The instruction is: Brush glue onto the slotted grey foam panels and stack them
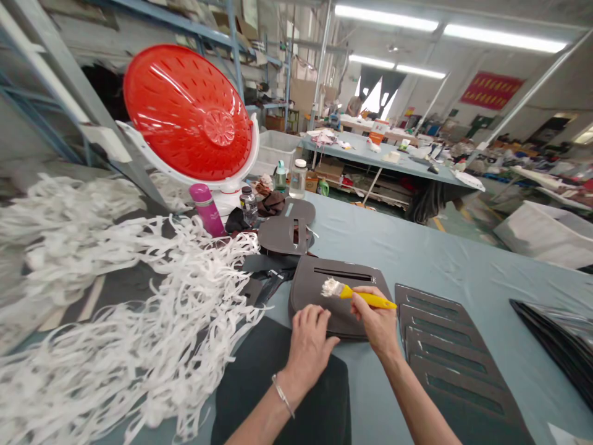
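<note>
My right hand (377,318) is closed around a brush with a yellow handle (370,299). Its bristles, clumped with something white, point left above a stack of dark brown fabric panels (343,312). A long slot that looks like a zipper opening (345,274) runs along the top panel's far side. On the near left corner of that stack rests my left hand (311,340), fingers together and thumb apart, holding nothing. Beneath my left forearm lies a dark flat sheet (259,383). To the right, several slotted dark panels (451,346) overlap in a row.
A heap of white strips (176,327) covers the left side. Behind it stand a red and white round dish-shaped device (185,117), a pink bottle (207,210) and a clear jar (298,180). Dark folded sheets (560,346) lie at the right. A person (354,106) is far back.
</note>
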The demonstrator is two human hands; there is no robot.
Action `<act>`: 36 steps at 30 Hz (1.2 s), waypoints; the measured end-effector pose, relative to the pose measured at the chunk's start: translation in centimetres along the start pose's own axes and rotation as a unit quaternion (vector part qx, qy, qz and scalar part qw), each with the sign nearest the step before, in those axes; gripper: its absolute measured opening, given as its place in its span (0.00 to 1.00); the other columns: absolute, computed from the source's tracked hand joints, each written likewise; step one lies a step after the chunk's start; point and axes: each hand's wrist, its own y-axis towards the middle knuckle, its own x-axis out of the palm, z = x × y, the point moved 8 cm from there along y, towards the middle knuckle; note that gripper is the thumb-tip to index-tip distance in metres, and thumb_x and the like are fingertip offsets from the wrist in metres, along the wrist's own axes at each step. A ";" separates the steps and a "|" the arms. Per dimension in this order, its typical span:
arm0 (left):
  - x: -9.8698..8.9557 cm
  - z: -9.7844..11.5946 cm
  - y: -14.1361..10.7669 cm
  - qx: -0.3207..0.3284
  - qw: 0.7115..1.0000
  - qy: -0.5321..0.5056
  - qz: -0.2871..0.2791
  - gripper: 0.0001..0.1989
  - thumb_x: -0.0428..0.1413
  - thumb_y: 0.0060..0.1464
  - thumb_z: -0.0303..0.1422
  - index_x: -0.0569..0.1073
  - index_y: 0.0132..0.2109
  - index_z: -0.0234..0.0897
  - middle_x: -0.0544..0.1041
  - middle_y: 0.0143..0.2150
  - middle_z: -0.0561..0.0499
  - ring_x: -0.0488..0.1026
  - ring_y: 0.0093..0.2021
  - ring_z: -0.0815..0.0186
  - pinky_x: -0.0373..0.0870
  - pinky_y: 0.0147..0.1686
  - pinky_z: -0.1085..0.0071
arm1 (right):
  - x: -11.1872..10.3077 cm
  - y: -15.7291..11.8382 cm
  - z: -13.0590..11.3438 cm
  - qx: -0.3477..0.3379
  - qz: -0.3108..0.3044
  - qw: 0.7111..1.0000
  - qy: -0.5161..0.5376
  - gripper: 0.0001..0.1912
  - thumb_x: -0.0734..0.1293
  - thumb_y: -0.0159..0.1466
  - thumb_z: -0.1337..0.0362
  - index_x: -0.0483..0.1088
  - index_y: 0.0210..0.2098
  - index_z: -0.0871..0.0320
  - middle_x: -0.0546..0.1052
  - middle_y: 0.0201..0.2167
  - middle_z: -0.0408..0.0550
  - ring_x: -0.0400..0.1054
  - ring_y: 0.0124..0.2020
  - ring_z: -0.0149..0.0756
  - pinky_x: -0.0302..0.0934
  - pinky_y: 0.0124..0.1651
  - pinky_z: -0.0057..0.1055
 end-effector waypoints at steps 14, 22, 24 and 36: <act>5.6 1.6 -1.2 0.003 0.998 0.044 -0.034 0.23 0.59 0.48 0.34 0.67 0.53 0.45 0.67 0.52 0.48 0.62 0.55 0.54 0.62 0.54 0.49 | 10.6 8.9 2.0 -0.038 0.024 0.995 -0.089 0.14 0.63 0.55 0.55 0.73 0.34 0.58 0.71 0.15 0.38 0.67 0.17 0.31 0.60 0.25 0.24; 5.1 2.2 -1.1 0.012 0.998 0.045 -0.029 0.22 0.57 0.51 0.30 0.68 0.54 0.46 0.67 0.53 0.46 0.62 0.55 0.54 0.63 0.53 0.50 | -3.5 11.4 5.3 0.019 0.182 0.958 -0.222 0.15 0.61 0.53 0.57 0.74 0.30 0.59 0.73 0.14 0.46 0.70 0.21 0.39 0.62 0.29 0.29; 4.7 2.5 -1.1 0.017 0.998 0.051 -0.030 0.21 0.55 0.52 0.30 0.68 0.54 0.46 0.67 0.53 0.46 0.61 0.55 0.54 0.62 0.53 0.51 | -9.0 11.0 5.6 0.039 0.241 0.933 -0.266 0.14 0.61 0.53 0.58 0.74 0.28 0.60 0.73 0.14 0.46 0.71 0.22 0.40 0.62 0.32 0.30; 4.3 3.1 -0.9 0.013 0.998 0.012 -0.063 0.18 0.50 0.57 0.33 0.68 0.54 0.43 0.68 0.53 0.44 0.62 0.55 0.53 0.60 0.53 0.51 | -17.2 -4.8 5.3 0.072 0.289 0.897 -0.327 0.09 0.63 0.55 0.60 0.68 0.23 0.56 0.71 0.15 0.41 0.65 0.19 0.33 0.57 0.29 0.27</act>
